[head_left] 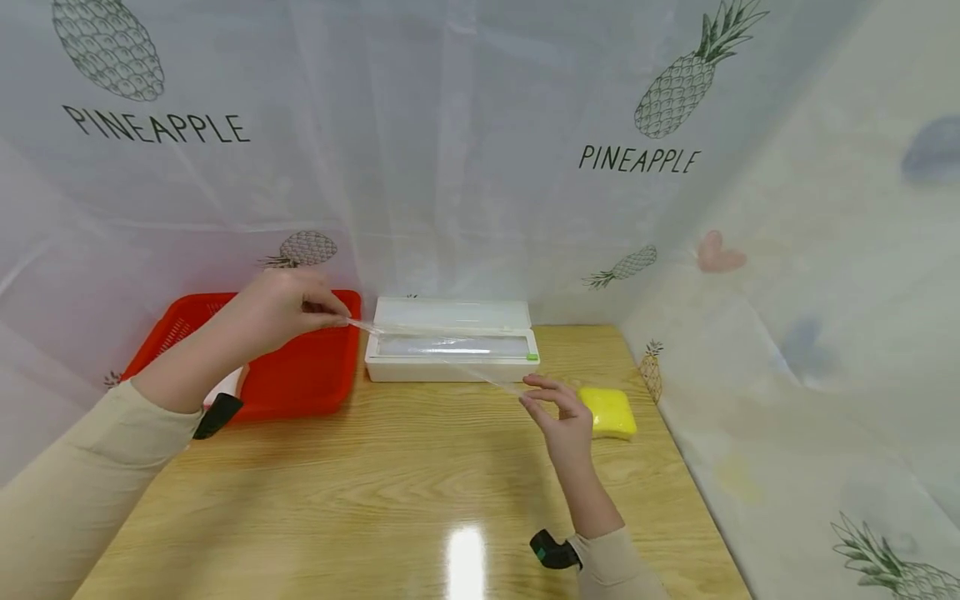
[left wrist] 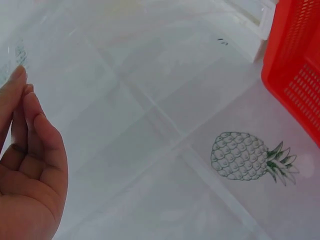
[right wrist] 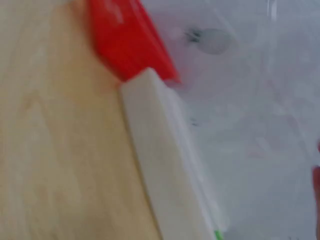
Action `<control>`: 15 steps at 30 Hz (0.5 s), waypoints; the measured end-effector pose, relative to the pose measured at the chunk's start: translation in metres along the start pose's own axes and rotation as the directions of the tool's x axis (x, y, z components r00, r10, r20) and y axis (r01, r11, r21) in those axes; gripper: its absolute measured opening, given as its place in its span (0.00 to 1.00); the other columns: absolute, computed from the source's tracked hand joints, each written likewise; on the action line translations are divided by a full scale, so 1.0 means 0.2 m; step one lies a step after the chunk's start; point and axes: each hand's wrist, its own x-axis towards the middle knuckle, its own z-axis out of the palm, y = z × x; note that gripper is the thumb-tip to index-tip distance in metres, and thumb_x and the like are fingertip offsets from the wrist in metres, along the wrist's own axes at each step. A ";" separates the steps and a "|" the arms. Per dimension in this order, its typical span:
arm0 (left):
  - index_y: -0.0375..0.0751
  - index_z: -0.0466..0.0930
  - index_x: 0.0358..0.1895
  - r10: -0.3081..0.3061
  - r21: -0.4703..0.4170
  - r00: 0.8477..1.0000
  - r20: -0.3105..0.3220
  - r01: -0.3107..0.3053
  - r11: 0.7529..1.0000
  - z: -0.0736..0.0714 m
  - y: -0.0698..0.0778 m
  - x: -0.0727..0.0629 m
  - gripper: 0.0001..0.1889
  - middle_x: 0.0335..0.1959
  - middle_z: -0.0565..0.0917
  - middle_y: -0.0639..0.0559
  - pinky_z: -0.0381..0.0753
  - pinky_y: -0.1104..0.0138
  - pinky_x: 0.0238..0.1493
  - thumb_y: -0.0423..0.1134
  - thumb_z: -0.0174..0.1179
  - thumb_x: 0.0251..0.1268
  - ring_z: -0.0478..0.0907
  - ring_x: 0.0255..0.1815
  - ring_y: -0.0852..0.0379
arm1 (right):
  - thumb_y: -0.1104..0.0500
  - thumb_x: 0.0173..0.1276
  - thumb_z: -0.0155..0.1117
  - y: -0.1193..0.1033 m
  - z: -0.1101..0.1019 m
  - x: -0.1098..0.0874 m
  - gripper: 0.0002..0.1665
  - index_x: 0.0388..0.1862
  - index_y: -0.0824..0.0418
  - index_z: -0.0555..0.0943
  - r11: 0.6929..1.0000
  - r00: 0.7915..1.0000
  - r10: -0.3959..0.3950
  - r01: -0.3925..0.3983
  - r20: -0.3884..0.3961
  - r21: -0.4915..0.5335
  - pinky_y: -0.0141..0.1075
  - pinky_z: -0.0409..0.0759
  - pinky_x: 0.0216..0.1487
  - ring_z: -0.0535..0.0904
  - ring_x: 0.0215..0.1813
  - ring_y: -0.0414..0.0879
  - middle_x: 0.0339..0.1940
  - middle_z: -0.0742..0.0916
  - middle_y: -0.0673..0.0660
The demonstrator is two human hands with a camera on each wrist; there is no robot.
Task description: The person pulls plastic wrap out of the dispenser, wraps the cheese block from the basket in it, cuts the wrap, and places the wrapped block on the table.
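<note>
My left hand (head_left: 288,307) is raised in front of the red basket and pinches one end of a clear strip of cling film (head_left: 491,381). The other end is pinched between the fingertips of my right hand (head_left: 566,421), lower and to the right. The film slants between the hands, in front of a white cling film box (head_left: 450,370). That box has its lid (head_left: 450,313) up and a roll of film (head_left: 450,345) inside. In the left wrist view, thumb and fingers of the left hand (left wrist: 37,165) meet at their tips. Only finger edges of the right hand (right wrist: 317,197) show in the blurred right wrist view.
The red basket (head_left: 341,375) stands at the back left; a pale item (head_left: 228,385) in it is partly hidden by my left wrist. A yellow block like a sponge (head_left: 611,412) lies behind the right hand. Pineapple-printed sheeting (head_left: 450,167) closes off the wooden table (head_left: 420,483).
</note>
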 end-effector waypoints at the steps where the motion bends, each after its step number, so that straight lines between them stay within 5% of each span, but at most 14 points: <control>1: 0.44 0.90 0.33 0.005 -0.001 1.000 0.002 -0.005 1.000 0.00 0.00 -0.01 0.07 0.25 0.78 0.60 0.76 0.70 0.27 0.31 0.74 0.49 0.71 0.26 0.60 | 0.73 0.58 0.70 -0.02 -0.03 0.02 0.03 0.31 0.67 0.86 0.997 0.999 0.047 -0.047 -0.007 0.066 0.37 0.70 0.64 0.77 0.56 0.53 0.46 0.86 0.60; 6: 0.46 0.90 0.33 0.054 -0.036 0.999 -0.002 -0.054 0.998 0.03 -0.01 -0.05 0.10 0.26 0.80 0.61 0.78 0.71 0.28 0.29 0.75 0.47 0.74 0.27 0.63 | 0.76 0.60 0.66 -0.09 -0.15 0.13 0.13 0.28 0.60 0.87 0.941 0.992 0.124 -0.129 0.038 0.313 0.37 0.80 0.50 0.82 0.50 0.51 0.40 0.89 0.56; 15: 0.48 0.89 0.33 -0.175 -0.139 0.983 -0.048 0.167 0.976 0.08 0.00 -0.13 0.06 0.30 0.85 0.60 0.80 0.65 0.35 0.33 0.73 0.52 0.77 0.33 0.58 | 0.76 0.67 0.58 -0.17 -0.27 0.32 0.15 0.32 0.59 0.85 0.942 0.978 0.006 -0.075 0.208 0.328 0.37 0.75 0.56 0.83 0.51 0.50 0.41 0.89 0.55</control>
